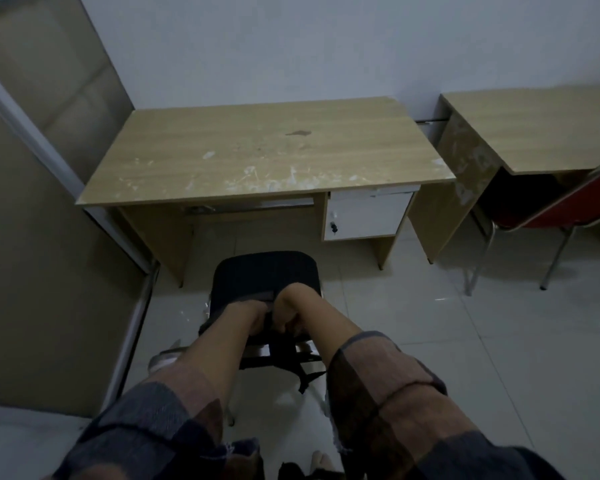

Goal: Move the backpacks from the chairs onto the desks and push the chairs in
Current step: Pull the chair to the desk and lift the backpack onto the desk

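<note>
A black backpack with a gridded fabric sits on a chrome-framed chair that stands pulled out in front of a wooden desk. Its black straps hang down behind the chair. My left hand and my right hand are side by side at the near edge of the backpack, fingers curled into its fabric. The fingertips are hidden in the dark material. The chair's seat is mostly covered by the backpack and my forearms.
A white locked drawer unit hangs under the desk's right side. A second wooden desk stands at right with a red chair partly under it. A beige partition lines the left. The floor is pale tile.
</note>
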